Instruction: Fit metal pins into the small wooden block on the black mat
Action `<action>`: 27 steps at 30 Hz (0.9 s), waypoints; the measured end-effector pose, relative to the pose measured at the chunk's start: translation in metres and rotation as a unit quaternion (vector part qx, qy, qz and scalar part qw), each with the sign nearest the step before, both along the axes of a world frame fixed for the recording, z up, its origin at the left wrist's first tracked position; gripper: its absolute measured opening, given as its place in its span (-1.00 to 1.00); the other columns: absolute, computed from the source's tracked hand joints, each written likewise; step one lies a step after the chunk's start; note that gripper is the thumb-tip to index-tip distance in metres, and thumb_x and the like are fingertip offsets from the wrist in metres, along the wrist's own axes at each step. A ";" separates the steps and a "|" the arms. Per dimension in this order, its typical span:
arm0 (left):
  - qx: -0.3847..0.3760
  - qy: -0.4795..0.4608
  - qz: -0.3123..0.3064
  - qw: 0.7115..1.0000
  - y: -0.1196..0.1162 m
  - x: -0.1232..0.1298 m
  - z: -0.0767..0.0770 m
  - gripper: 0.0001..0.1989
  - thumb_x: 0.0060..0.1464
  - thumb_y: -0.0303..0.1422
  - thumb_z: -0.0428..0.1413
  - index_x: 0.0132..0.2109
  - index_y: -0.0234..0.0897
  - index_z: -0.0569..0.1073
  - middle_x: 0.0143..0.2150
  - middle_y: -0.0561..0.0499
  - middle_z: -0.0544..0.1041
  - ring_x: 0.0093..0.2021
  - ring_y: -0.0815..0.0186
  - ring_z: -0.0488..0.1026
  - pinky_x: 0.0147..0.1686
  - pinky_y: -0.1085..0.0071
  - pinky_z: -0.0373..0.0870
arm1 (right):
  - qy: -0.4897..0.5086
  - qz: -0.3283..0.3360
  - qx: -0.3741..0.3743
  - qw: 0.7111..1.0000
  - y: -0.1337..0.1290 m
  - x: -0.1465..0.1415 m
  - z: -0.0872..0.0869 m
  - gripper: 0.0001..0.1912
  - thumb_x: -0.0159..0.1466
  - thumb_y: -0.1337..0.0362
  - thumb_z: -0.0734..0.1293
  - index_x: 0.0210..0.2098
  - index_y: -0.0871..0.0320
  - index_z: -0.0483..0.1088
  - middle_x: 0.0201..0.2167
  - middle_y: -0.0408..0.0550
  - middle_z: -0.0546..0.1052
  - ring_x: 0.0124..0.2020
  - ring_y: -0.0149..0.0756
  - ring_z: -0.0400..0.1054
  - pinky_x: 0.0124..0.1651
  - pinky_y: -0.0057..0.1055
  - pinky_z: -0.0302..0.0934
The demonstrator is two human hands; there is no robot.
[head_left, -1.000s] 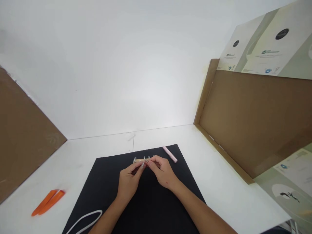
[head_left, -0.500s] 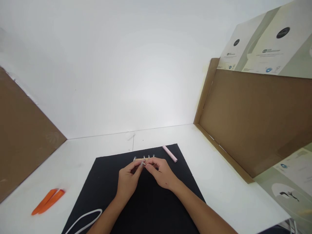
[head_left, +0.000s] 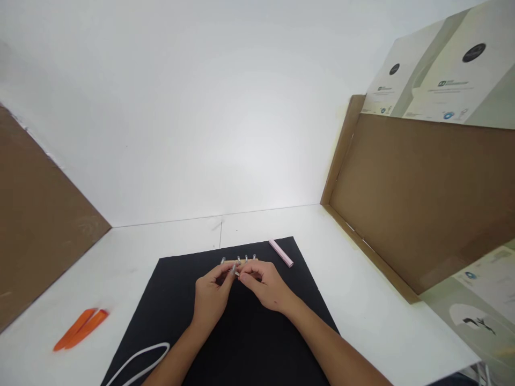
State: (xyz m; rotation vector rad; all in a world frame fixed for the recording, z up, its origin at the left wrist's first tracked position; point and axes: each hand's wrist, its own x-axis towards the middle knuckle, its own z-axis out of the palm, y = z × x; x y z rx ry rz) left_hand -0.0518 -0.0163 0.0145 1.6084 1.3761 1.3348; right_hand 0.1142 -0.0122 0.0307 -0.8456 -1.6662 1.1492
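Note:
My left hand [head_left: 212,295] is closed in a pinch, with a small silvery piece [head_left: 234,269] at its thumb and fingertips. Facing it, my right hand [head_left: 263,284] has its thumb and index finger pressed together on a thin pale pin-like bit [head_left: 237,274] that points toward the left hand. Just behind the fingers lies a light wooden strip [head_left: 251,261] with several shiny metal posts [head_left: 223,260] standing along it. The hands hide most of the strip. All of this is over a black mat [head_left: 249,338].
A pink bar [head_left: 280,253] lies at the mat's back right. Two orange strips [head_left: 80,329] rest on the white table [head_left: 132,279] at left. A white cord [head_left: 145,351] loops by my left forearm. Cardboard panels [head_left: 418,203] stand on both sides, before a white wall [head_left: 225,107].
The view has shifted very slightly. Both hands stay almost in place, and a little more of the pale bit shows between their fingertips.

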 end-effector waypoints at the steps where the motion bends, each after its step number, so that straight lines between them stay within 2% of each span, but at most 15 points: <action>1: 0.003 0.005 0.004 1.000 0.000 0.000 0.000 -0.76 0.11 -0.21 0.16 -0.15 -0.18 0.62 -0.18 0.01 0.67 -0.18 0.18 0.61 -0.14 0.29 0.56 | -0.009 -0.001 0.013 1.000 -0.001 0.000 0.001 -0.81 0.29 0.20 0.31 -0.38 0.12 0.49 -0.26 -0.09 0.58 -0.20 -0.25 0.44 -0.10 -0.33 0.30; 4: 0.007 0.009 0.004 1.000 0.001 -0.001 -0.001 -0.76 0.11 -0.22 0.16 -0.13 -0.17 0.62 -0.18 0.02 0.67 -0.17 0.18 0.61 -0.14 0.30 0.56 | -0.027 -0.008 0.031 0.999 -0.002 0.000 0.004 -0.82 0.29 0.24 0.30 -0.40 0.11 0.49 -0.27 -0.09 0.58 -0.19 -0.24 0.43 -0.07 -0.32 0.27; 9: 0.009 0.002 -0.026 1.000 0.000 0.000 -0.001 -0.77 0.12 -0.24 0.15 -0.13 -0.18 0.61 -0.15 0.01 0.66 -0.19 0.19 0.61 -0.11 0.30 0.54 | -0.013 -0.026 0.010 1.000 -0.002 0.000 0.004 -0.81 0.33 0.24 0.26 -0.29 0.11 0.51 -0.31 -0.11 0.58 -0.27 -0.29 0.44 -0.17 -0.37 0.28; 14: 0.027 0.024 -0.035 0.999 -0.001 -0.001 -0.002 -0.80 0.13 -0.27 0.14 -0.15 -0.16 0.62 -0.18 0.02 0.67 -0.20 0.19 0.61 -0.12 0.30 0.54 | 0.021 -0.047 -0.020 0.998 0.000 -0.001 -0.001 -0.80 0.33 0.22 0.26 -0.34 0.14 0.47 -0.37 -0.09 0.57 -0.30 -0.29 0.47 -0.20 -0.39 0.30; 20: 0.044 0.036 -0.030 0.998 0.000 -0.002 -0.004 -0.79 0.13 -0.27 0.15 -0.12 -0.15 0.62 -0.17 0.02 0.67 -0.24 0.20 0.62 -0.18 0.34 0.55 | 0.004 -0.041 -0.025 0.999 0.001 -0.001 -0.003 -0.78 0.34 0.21 0.25 -0.34 0.17 0.46 -0.38 -0.07 0.57 -0.31 -0.29 0.47 -0.23 -0.40 0.29; 23: 0.042 0.041 -0.030 0.998 0.001 -0.003 -0.004 -0.77 0.14 -0.26 0.14 -0.10 -0.17 0.61 -0.17 0.01 0.67 -0.24 0.22 0.62 -0.18 0.35 0.56 | -0.011 -0.027 -0.012 1.000 -0.001 0.000 0.002 -0.78 0.34 0.23 0.23 -0.33 0.17 0.47 -0.36 -0.08 0.57 -0.29 -0.30 0.45 -0.21 -0.41 0.28; 27: 0.041 0.043 -0.021 0.998 0.003 -0.005 -0.004 -0.76 0.14 -0.24 0.13 -0.10 -0.17 0.61 -0.15 0.02 0.67 -0.19 0.21 0.62 -0.15 0.38 0.55 | -0.070 -0.014 0.042 0.997 -0.005 0.003 0.010 -0.80 0.33 0.28 0.24 -0.35 0.14 0.48 -0.39 -0.13 0.54 -0.33 -0.34 0.39 -0.22 -0.43 0.23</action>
